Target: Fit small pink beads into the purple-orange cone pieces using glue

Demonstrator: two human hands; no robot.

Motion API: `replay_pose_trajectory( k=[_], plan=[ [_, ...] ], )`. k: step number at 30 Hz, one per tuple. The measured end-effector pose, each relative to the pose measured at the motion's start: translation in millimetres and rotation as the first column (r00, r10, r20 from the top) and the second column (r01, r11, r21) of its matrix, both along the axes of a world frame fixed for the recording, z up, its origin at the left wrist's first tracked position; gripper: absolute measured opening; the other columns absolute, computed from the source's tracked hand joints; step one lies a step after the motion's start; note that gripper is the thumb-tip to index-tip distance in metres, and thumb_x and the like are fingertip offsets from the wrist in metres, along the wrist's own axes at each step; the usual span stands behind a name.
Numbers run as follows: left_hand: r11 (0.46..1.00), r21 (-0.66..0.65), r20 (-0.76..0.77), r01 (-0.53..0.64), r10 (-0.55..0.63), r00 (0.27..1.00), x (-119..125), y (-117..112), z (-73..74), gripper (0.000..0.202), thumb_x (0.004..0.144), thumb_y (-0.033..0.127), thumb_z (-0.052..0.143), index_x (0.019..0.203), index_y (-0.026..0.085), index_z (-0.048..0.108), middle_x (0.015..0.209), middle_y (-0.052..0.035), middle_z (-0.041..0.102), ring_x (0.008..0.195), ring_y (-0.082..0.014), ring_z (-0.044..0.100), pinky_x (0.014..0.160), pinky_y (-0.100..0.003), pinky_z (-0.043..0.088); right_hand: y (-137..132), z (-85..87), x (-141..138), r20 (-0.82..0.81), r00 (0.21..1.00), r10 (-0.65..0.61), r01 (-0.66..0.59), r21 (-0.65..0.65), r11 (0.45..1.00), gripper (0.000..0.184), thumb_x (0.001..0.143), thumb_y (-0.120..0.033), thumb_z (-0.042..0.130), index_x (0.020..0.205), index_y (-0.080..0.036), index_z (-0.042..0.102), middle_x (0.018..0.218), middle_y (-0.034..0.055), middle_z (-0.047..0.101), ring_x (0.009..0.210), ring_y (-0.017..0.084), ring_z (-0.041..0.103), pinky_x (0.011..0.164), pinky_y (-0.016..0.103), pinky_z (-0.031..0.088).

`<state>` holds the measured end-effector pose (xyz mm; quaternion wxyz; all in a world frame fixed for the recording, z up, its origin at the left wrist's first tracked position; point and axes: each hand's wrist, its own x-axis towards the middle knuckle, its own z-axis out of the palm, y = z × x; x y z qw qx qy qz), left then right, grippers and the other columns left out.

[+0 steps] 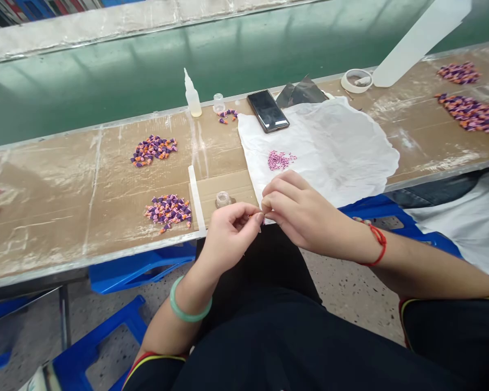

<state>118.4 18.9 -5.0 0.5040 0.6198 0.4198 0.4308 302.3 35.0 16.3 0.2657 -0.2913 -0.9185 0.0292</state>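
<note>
My left hand (232,236), with a pale green bangle on the wrist, and my right hand (297,209), with a red string bracelet, meet above the table's front edge. Their fingertips pinch a tiny piece, too small to make out. Beyond them, a small heap of pink beads (280,160) lies on a crumpled white sheet (342,146). A small glass jar (223,199) stands on a cardboard piece (228,187) left of my hands. Two heaps of purple and orange beads (154,150) (169,212) lie farther left on the stained wooden tabletop (77,217).
A black phone (268,111), a glue bottle (193,98) and a small clear jar (218,102) stand along the table's far edge. A tape roll (356,81) and more purple-orange heaps (470,112) lie at right. A green trough (146,70) runs behind; blue stools (140,269) sit below.
</note>
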Motion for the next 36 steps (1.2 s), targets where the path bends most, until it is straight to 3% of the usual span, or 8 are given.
replay_pose_trajectory(
  k=[6,12,19,26,28,31,34,36],
  plan=[
    [0.997,0.005,0.024,-0.080,0.080,0.996,1,-7,2.9,0.017,0.081,0.026,0.062,0.066,0.016,0.062,0.054,0.0018,0.054,0.049,-0.0088,0.044,0.046,-0.021,0.035,-9,7.4,-1,-0.096,0.995,-0.032,0.028,-0.048,0.998,0.009,0.093,-0.012,0.053,0.086,-0.017,0.054,0.085,0.0085,0.062,0.083,0.022,0.050,0.077,0.039,0.046],
    [0.997,0.041,-0.039,-0.059,0.061,0.997,-2,-14,3.3,0.016,0.080,0.026,0.061,0.068,0.016,0.063,0.056,0.0010,0.055,0.050,-0.0092,0.043,0.047,-0.022,0.033,-11,10.3,-3,-0.121,0.993,-0.007,0.000,-0.057,0.998,0.012,0.091,-0.011,0.056,0.082,-0.019,0.056,0.079,0.0055,0.064,0.078,0.021,0.051,0.074,0.037,0.046],
    [0.992,-0.116,0.071,0.044,-0.036,0.997,-8,-13,9.4,0.023,0.085,0.034,0.063,0.070,0.016,0.062,0.059,-0.0001,0.058,0.055,-0.0109,0.050,0.054,-0.023,0.040,-11,9.6,-5,-0.069,0.997,0.023,-0.014,0.127,0.992,0.013,0.090,-0.008,0.057,0.081,-0.018,0.057,0.079,0.0056,0.066,0.081,0.021,0.052,0.075,0.036,0.048],
    [0.982,-0.187,0.137,0.038,-0.012,0.990,-7,-11,9.5,0.022,0.080,0.034,0.067,0.069,0.016,0.059,0.056,0.0017,0.054,0.052,-0.0091,0.045,0.051,-0.021,0.037,-15,12.6,-4,0.071,0.996,0.049,-0.073,0.385,0.920,0.009,0.096,-0.012,0.055,0.091,-0.016,0.061,0.088,0.0072,0.070,0.089,0.022,0.056,0.078,0.037,0.046],
    [0.989,-0.148,0.124,-0.005,0.023,0.992,-7,-13,9.5,0.020,0.079,0.032,0.065,0.068,0.017,0.059,0.057,0.0013,0.054,0.052,-0.0094,0.046,0.050,-0.021,0.037,-16,12.6,-5,-0.029,0.998,0.057,-0.046,0.301,0.953,0.008,0.095,-0.011,0.055,0.093,-0.018,0.059,0.090,0.0063,0.070,0.089,0.021,0.057,0.079,0.037,0.048],
    [0.998,-0.024,0.065,-0.051,0.052,0.997,-8,-16,10.5,0.018,0.080,0.029,0.063,0.067,0.017,0.058,0.058,0.0012,0.054,0.051,-0.0095,0.045,0.048,-0.022,0.036,-17,13.4,-8,-0.266,0.964,-0.010,-0.012,-0.082,0.997,0.007,0.091,-0.013,0.055,0.090,-0.020,0.057,0.085,0.0033,0.067,0.081,0.017,0.058,0.073,0.032,0.050],
    [0.983,0.167,-0.049,-0.082,0.091,0.995,-10,-19,11.5,0.015,0.082,0.022,0.061,0.067,0.018,0.059,0.055,0.0029,0.052,0.048,-0.0085,0.042,0.047,-0.021,0.034,-19,15.6,-11,-0.346,0.931,-0.116,-0.057,-0.452,0.890,0.009,0.088,-0.014,0.054,0.082,-0.019,0.057,0.075,0.0000,0.063,0.068,0.012,0.057,0.063,0.025,0.047],
    [0.944,0.315,-0.117,-0.099,0.142,0.983,-11,-20,11.7,0.015,0.082,0.018,0.059,0.067,0.018,0.059,0.054,0.0042,0.051,0.047,-0.0078,0.042,0.048,-0.021,0.033,-20,17.2,-12,-0.342,0.926,-0.156,-0.073,-0.571,0.818,0.011,0.087,-0.016,0.055,0.077,-0.018,0.058,0.071,-0.0005,0.063,0.065,0.011,0.055,0.060,0.023,0.046]
  ],
)
